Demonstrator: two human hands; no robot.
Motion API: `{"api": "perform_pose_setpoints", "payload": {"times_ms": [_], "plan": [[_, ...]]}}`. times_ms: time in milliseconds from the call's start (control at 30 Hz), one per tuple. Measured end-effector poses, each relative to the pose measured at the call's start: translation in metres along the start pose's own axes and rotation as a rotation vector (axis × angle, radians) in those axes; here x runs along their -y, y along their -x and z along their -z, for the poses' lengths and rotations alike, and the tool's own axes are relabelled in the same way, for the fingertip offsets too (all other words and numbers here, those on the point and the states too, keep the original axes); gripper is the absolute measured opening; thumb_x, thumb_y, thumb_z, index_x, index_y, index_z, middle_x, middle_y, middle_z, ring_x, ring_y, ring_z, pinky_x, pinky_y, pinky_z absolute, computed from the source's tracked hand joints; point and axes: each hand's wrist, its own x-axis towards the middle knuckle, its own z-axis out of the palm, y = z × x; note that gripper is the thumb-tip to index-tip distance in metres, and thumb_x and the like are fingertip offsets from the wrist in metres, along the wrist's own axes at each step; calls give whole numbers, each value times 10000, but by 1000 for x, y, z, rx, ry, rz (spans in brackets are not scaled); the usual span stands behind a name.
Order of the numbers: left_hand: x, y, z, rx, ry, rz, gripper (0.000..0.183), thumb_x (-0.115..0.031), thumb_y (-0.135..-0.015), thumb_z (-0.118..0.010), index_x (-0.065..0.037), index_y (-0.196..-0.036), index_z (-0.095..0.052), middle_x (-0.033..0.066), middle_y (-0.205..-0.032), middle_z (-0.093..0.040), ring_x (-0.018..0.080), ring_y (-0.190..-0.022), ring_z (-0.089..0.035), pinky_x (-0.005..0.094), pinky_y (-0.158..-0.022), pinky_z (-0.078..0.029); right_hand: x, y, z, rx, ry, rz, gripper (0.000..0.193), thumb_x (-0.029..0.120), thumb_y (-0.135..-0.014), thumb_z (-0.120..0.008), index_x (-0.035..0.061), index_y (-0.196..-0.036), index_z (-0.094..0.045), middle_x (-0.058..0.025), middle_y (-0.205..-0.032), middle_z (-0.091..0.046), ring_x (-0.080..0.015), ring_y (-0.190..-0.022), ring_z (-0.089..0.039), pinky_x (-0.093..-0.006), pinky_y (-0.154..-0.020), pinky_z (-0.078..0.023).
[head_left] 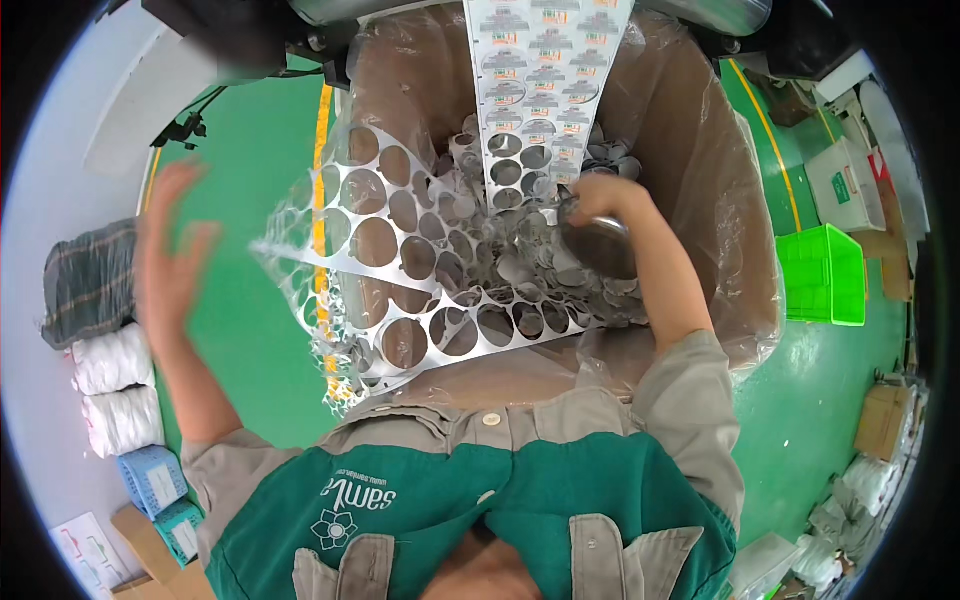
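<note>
My left hand (175, 250) is raised at the far left, away from the sheets, its fingers apart and smeared by motion; it holds nothing. A long white printed sheet (542, 70) hangs down in the middle, with rows of round labels and round holes cut out at its lower end. Beside that lower end, my right hand (612, 198) is closed around a round, shiny metal-rimmed thing (598, 240), whose kind I cannot make out. Below and left spreads a white web of punched-out sheet (375, 255), full of round holes. Loose cut discs (570, 275) lie under my right hand.
A large brown carton (690, 130) lined with clear plastic surrounds the scraps. Metal machine parts (720, 15) cross the top. A bright green crate (822, 275) stands at right on the green floor. Wrapped bundles (112, 360) lie along the left wall.
</note>
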Motion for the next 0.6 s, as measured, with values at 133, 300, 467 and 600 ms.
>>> {"api": "perform_pose_setpoints", "payload": {"times_ms": [133,300,467,600], "plan": [[-66,-1,-88,503,-36,-361,749,-533,-659,-637,-100,-1241,-451,113,-1293,-428,318,-1308,-213,514,-1041,-159,39,56,88,-158,-1246,621,443,273,-831,-577,7,-1171,-472,-111,-1088,-576,-179,-967,-569,-309,-812,-465],[-65,2,-115,577,-190,-404,670,-532,-679,-613,-129,-1201,-493,89,-1164,-533,298,-1268,-283,578,-1027,-112,0,16,49,-408,-2153,807,543,438,-849,-481,54,-1227,-414,-91,-1207,-491,-216,-1112,-476,-420,-933,-401],[-73,-16,-128,751,-327,-434,586,-465,-680,-629,-157,-1169,-533,37,-952,-627,260,-1182,-390,618,-1011,-87,-97,-40,-143,-475,-200,-378,656,491,-737,-598,-21,-1140,-523,-193,-1113,-564,-305,-1020,-551,-390,-858,-430],[-67,-12,-128,693,-223,-425,406,-297,-699,-660,-173,-1076,-574,12,-840,-618,189,-1017,-499,631,-999,-114,-17,-30,-77,150,-2,-111,650,429,-649,-653,-6,-1116,-534,-219,-1132,-537,-341,-1030,-530,-390,-867,-429]]}}
